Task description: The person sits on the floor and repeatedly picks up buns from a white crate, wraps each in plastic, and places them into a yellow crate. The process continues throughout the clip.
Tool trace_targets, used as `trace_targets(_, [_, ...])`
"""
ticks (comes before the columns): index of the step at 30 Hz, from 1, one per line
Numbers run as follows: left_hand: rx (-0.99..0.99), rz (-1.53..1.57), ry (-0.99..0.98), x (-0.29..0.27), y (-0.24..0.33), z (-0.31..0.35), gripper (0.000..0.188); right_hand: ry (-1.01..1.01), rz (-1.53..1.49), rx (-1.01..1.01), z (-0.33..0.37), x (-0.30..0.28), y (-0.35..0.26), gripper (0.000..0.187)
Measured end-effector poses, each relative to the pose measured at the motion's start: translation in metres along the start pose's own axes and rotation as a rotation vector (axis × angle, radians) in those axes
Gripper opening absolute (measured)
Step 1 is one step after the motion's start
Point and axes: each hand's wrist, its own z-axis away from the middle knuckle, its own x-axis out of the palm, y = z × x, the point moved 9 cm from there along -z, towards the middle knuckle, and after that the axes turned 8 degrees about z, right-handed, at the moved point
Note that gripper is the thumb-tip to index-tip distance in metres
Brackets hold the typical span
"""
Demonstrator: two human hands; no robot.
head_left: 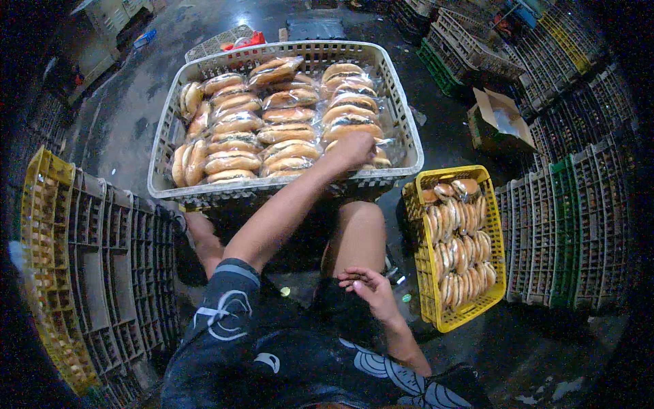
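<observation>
A large whitish plastic crate (409, 123) stands in front of me, filled with rows of filled buns in clear wrappers (235, 123). My left arm crosses over to the crate's near right corner. There my left hand (355, 150) is closed among the wrapped buns of the right row; its fingertips are hidden under the hand, so what it grips does not show. A bun (380, 162) lies right beside it. Over my right thigh, my right hand (368, 288) hangs with fingers loosely apart and nothing visible in them.
To the right, a smaller yellow crate (428, 300) holds rows of buns. Stacked crates (116, 266) rise at the left, with more stacks (565, 232) at the right. An open cardboard box (489, 126) stands before them. A red object (252, 39) shows behind the large crate.
</observation>
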Motion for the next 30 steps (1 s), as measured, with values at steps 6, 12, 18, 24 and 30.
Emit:
trace_targets(6, [0.275, 0.425, 0.460, -0.090, 0.051, 0.111, 0.025, -0.033, -0.439, -0.084, -0.014, -0.022, -0.015, 0.059])
trace_targets(12, [0.301, 0.861, 0.442, -0.066, 0.073, 0.251, 0.068, 0.101, -0.259, -0.183, -0.029, -0.018, -0.043, 0.053])
trace_targets(18, [-0.165, 1.206, 0.293, 0.007, 0.052, 0.309, 0.068, 0.275, 0.359, -0.320, -0.002, 0.024, -0.043, 0.019])
trace_targets(24, [-0.271, 1.562, 0.446, 0.014, 0.027, 0.330, 0.071, 0.074, 0.198, -0.219, -0.010, 0.023, -0.042, 0.017])
trace_targets(30, [-0.121, 1.602, 0.136, 0.005, 0.038, 0.321, 0.074, -0.225, -0.375, 0.528, -0.010, 0.088, 0.002, 0.016])
